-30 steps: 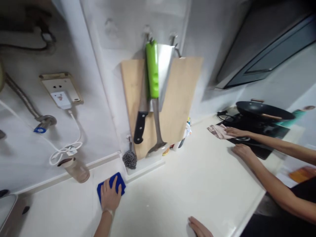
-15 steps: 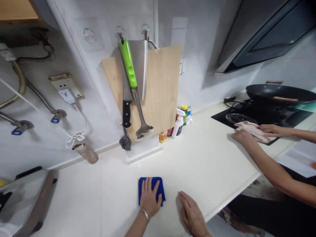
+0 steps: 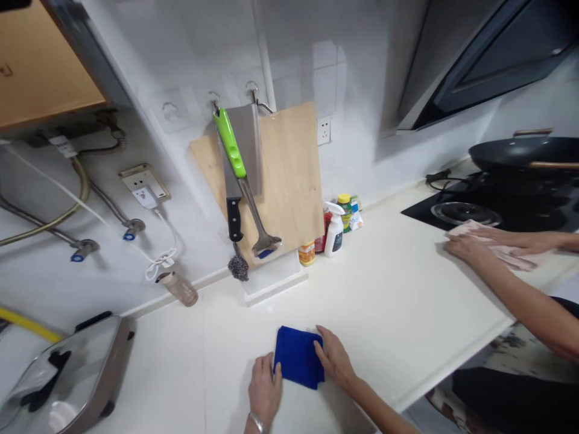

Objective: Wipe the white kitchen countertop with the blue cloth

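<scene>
A folded blue cloth (image 3: 298, 357) lies on the white countertop, slightly tilted. At its left edge is my left hand (image 3: 265, 386), with a bracelet on the wrist; the thumb rests on the cloth's edge and the fingers curl beside it. My right hand (image 3: 333, 357) grips the opposite edge, its thumb over the top and its fingers along the far side.
A co-worker's hands (image 3: 470, 247) press a pale pink cloth (image 3: 520, 259) beside the black stove (image 3: 420, 211). A wok (image 3: 506, 150) sits there. Cutting board (image 3: 289, 181), knives and a spray bottle (image 3: 334, 232) stand at the wall; a lidded pan (image 3: 90, 386) is left.
My left hand has slid off the cloth's top to its left edge. My right hand has come in to its right edge. The co-worker's cloth has shifted from the stove onto the counter.
</scene>
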Demonstrator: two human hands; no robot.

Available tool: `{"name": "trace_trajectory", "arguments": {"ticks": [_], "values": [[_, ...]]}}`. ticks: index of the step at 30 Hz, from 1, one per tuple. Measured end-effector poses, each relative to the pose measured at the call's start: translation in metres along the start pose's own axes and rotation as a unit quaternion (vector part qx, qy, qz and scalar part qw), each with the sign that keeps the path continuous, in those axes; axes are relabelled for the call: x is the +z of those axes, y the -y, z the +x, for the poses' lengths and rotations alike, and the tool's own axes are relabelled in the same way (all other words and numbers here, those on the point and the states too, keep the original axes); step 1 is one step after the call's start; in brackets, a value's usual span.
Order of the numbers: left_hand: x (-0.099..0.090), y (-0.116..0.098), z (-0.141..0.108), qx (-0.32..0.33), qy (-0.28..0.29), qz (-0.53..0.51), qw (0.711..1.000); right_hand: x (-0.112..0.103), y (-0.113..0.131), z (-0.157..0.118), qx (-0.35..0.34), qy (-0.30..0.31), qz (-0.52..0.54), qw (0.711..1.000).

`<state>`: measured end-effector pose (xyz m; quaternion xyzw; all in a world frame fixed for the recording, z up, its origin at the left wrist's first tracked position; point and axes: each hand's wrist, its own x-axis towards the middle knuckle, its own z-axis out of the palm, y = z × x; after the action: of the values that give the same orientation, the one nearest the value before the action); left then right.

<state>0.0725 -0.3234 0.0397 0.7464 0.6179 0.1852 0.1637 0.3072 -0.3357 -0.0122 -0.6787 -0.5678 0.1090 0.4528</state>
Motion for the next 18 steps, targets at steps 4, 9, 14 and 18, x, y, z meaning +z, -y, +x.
{"name": "trace_trajectory", "arguments": {"ticks": [4, 9, 14, 18], "values": [[-0.003, -0.019, 0.0, -0.05, 0.036, 0.025, 0.998, 0.016, 0.02, 0.012, -0.024, 0.066, -0.023, 0.997], [-0.015, -0.013, 0.03, -0.014, 0.076, 0.014, 0.997, 0.01, 0.022, 0.005, -0.019, 0.099, -0.019, 0.995], [-0.035, -0.003, 0.086, 0.02, 0.022, 0.03, 0.999, -0.016, 0.01, -0.012, -0.028, 0.125, 0.014, 0.992], [-0.02, -0.013, 0.08, 0.056, -0.008, 0.033, 0.998, -0.048, -0.029, -0.036, -0.01, 0.052, 0.015, 0.998]]}}
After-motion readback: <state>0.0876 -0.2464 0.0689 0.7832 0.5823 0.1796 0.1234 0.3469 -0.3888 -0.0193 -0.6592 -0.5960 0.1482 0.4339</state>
